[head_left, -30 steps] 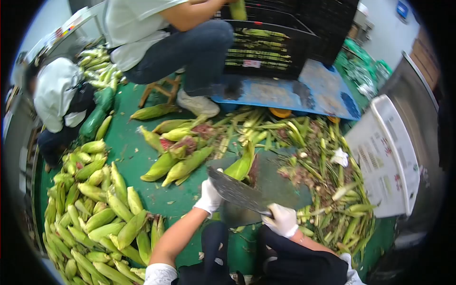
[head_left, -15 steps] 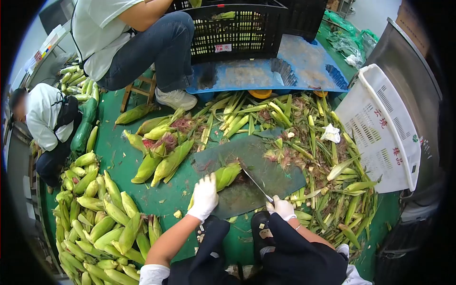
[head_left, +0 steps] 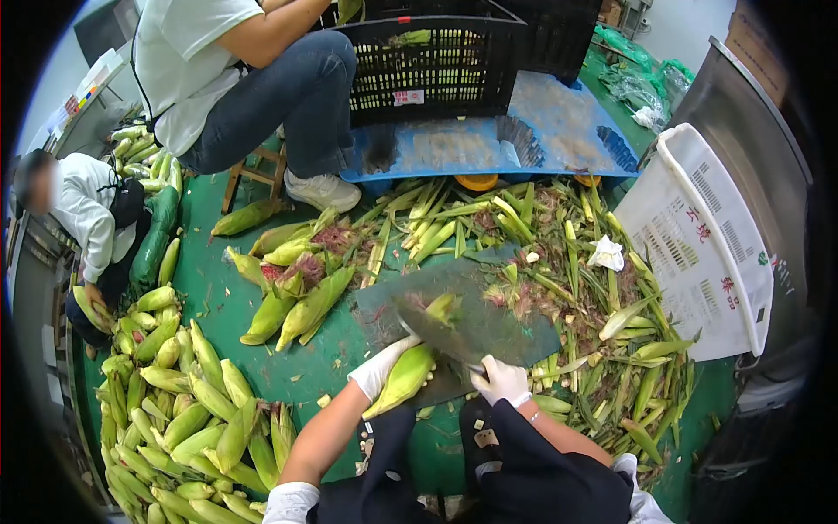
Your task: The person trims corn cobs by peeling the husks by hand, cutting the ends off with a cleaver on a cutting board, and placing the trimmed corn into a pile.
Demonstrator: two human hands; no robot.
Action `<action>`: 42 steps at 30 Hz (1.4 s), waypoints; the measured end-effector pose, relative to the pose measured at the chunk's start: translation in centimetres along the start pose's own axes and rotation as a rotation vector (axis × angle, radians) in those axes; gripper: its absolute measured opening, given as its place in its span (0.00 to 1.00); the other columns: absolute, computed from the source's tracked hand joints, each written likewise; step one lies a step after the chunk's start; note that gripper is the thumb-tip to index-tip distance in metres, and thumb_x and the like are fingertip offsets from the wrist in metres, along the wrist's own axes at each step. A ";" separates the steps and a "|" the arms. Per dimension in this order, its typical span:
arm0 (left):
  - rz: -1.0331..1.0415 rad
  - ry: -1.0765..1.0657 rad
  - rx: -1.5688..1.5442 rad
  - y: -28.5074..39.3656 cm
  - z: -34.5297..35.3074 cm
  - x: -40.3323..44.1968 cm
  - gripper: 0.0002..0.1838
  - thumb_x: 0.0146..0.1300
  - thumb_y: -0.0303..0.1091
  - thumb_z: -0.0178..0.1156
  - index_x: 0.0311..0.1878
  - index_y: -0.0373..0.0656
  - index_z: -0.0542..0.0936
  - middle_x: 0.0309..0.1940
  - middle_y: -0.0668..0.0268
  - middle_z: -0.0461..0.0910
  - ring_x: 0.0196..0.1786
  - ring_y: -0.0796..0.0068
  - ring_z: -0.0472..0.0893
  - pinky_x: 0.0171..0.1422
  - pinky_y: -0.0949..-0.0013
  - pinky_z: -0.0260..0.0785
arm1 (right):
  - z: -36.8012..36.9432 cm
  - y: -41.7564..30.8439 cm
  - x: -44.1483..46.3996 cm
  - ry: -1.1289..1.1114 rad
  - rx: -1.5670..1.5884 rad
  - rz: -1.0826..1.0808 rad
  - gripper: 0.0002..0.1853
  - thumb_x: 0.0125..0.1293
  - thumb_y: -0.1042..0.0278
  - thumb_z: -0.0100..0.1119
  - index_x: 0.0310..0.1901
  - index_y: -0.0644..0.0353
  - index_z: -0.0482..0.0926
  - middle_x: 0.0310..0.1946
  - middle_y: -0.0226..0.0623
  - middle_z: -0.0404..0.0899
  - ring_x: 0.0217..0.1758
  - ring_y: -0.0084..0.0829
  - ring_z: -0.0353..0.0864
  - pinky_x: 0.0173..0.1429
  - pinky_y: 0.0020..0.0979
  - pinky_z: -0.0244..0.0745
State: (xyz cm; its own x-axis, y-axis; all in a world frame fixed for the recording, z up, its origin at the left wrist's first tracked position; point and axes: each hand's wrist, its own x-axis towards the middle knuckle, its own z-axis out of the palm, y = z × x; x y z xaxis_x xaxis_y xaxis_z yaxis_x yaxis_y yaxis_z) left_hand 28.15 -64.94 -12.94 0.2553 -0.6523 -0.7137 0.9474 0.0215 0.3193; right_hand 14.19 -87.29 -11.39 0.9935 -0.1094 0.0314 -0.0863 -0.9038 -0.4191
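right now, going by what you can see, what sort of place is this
Probably a produce prep or packing room: a heap of unhusked corn and strewn leaf trimmings cover parts of the green floor, with a slotted black crate beyond.

Premises assessed as a produce-preparation workroom. Evidence: smooth green floor (head_left: 214, 275) carrying a large heap of green-husked corn ears (head_left: 188, 424) and scattered pale-green husk trimmings (head_left: 627, 317); black slatted plastic crate (head_left: 454, 103) on a blue plastic pallet (head_left: 454, 148); white perforated plastic basket (head_left: 742, 301); wide dark-bladed knife (head_left: 449, 342) in use.
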 end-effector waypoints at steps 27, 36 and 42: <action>0.211 0.250 0.779 -0.2 -1.9 -1.1 0.38 0.68 0.61 0.52 0.63 0.32 0.73 0.59 0.55 0.78 0.60 0.64 0.76 0.66 0.66 0.65 | 2.3 1.7 2.2 -0.300 0.219 0.448 0.23 0.64 0.43 0.54 0.34 0.59 0.79 0.30 0.58 0.81 0.38 0.58 0.81 0.47 0.50 0.75; 0.130 0.248 0.443 -1.5 -2.0 -0.3 0.33 0.70 0.59 0.50 0.60 0.36 0.76 0.51 0.59 0.82 0.45 0.69 0.83 0.52 0.67 0.74 | -0.3 -0.6 1.6 -0.022 0.438 0.204 0.19 0.64 0.53 0.61 0.28 0.63 0.74 0.19 0.52 0.76 0.26 0.55 0.79 0.31 0.46 0.71; 0.455 0.261 0.333 -3.4 0.5 -2.1 0.34 0.69 0.57 0.54 0.65 0.35 0.71 0.54 0.60 0.80 0.51 0.73 0.79 0.56 0.68 0.72 | 3.3 2.5 0.0 -0.129 0.222 0.423 0.22 0.60 0.51 0.63 0.26 0.65 0.75 0.23 0.58 0.77 0.30 0.59 0.79 0.36 0.48 0.72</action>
State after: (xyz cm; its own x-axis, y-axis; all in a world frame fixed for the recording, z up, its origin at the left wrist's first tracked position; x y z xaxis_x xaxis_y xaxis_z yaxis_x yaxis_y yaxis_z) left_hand 24.28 -64.03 -12.26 0.6983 -0.4255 -0.5756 0.6321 -0.0107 0.7748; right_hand 14.18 -88.15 -15.39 0.8771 -0.3831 -0.2896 -0.4800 -0.6800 -0.5543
